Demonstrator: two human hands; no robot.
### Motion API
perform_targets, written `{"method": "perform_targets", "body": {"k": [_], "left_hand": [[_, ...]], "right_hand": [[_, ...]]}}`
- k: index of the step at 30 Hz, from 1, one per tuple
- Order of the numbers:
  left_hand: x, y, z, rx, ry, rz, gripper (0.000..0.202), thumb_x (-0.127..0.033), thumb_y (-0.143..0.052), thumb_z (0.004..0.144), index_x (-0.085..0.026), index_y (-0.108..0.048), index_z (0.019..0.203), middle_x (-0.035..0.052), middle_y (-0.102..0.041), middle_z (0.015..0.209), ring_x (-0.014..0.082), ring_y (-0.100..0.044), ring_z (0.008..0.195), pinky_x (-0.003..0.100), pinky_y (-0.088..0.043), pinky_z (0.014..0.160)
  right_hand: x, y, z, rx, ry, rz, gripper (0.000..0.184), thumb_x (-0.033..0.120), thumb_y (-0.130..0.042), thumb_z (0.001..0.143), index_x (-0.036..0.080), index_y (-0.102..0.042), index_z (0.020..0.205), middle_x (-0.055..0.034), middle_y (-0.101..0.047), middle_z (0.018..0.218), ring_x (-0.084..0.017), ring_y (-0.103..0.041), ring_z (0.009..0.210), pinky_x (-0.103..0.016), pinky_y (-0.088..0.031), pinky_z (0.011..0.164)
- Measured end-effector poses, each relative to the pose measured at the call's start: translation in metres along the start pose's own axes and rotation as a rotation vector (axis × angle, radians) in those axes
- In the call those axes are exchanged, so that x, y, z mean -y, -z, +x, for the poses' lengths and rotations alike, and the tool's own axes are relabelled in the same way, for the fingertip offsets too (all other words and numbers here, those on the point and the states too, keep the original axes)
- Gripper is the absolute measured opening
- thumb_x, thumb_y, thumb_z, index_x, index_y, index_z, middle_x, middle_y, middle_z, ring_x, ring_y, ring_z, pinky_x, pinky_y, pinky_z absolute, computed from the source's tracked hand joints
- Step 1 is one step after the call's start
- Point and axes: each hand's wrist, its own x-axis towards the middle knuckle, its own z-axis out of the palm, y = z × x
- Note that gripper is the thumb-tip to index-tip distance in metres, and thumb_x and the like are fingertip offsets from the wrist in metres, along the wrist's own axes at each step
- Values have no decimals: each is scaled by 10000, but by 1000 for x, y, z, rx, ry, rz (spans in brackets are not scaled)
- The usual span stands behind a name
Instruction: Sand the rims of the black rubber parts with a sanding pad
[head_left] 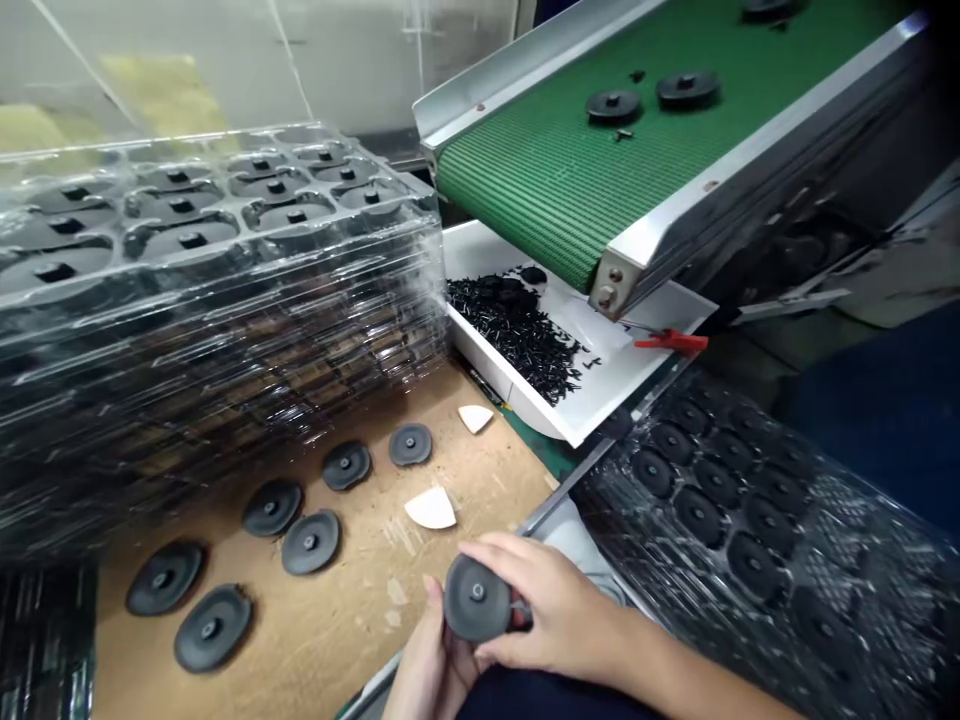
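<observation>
Low at the centre, a black round plastic part (475, 598) with a small raised hub is held between my two hands. My left hand (439, 650) is closed around its left side and underside, thumb at the rim. From the right, my right hand (536, 600) curls over the same part, fingers at its upper edge and thumb below. A small bit of something red and dark (519, 608) shows between the part and my right palm, mostly hidden. Several similar black parts (311, 542) lie on the brown board (360, 610) to the left, beside two white wedge-shaped pieces (432, 508).
Stacked clear trays (225, 330) holding black parts stand at left. A green conveyor belt (555, 150) carries more parts above a white tray (600, 385) with a heap of black scraps (525, 335). A red-handled tool (671, 342) lies there. More filled trays (720, 500) sit at right.
</observation>
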Motion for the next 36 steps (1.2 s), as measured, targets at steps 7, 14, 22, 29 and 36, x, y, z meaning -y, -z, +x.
{"method": "perform_targets", "body": {"k": [7, 14, 22, 29, 36], "left_hand": [[1, -13, -2, 4, -29, 152, 411, -465, -690, 697, -218, -653, 1024, 79, -730, 1003, 171, -685, 836, 251, -506, 708], [3, -24, 3, -31, -33, 223, 347, -369, -719, 701, -193, -656, 993, 59, -731, 975, 154, -683, 817, 238, -505, 694], [4, -47, 17, -37, -103, 342, 310, -343, -683, 739, -164, -628, 986, 92, -711, 977, 152, -674, 804, 244, -503, 690], [8, -93, 80, -123, -445, 564, 433, -321, -678, 728, -184, -515, 1106, 138, -562, 1238, 168, -634, 823, 276, -495, 660], [10, -125, 140, -258, -689, 776, 386, -191, -643, 764, -153, -506, 1123, 75, -558, 1107, 152, -577, 788, 362, -513, 725]], "right_hand": [[-50, 29, -36, -443, -210, -103, 562, 351, -569, 804, 181, -427, 1321, -149, -520, 1269, -264, -577, 1051, -363, -532, 774], [-99, 55, -28, -797, -274, -298, 566, 424, -543, 828, 155, -422, 1311, -163, -480, 1257, -317, -437, 1200, -495, -365, 1009], [-134, 29, 14, -961, -146, -387, 398, 427, -551, 850, 164, -543, 1150, -117, -485, 1230, -256, -506, 1085, -458, -453, 880], [-136, 29, 1, -1041, -117, -357, 400, 481, -589, 807, 201, -599, 1093, -120, -476, 1191, -244, -523, 985, -419, -477, 826], [-154, 98, -3, -1112, -335, -247, 404, 351, -536, 883, 165, -464, 1234, -110, -467, 1257, -250, -494, 1106, -465, -438, 902]]}}
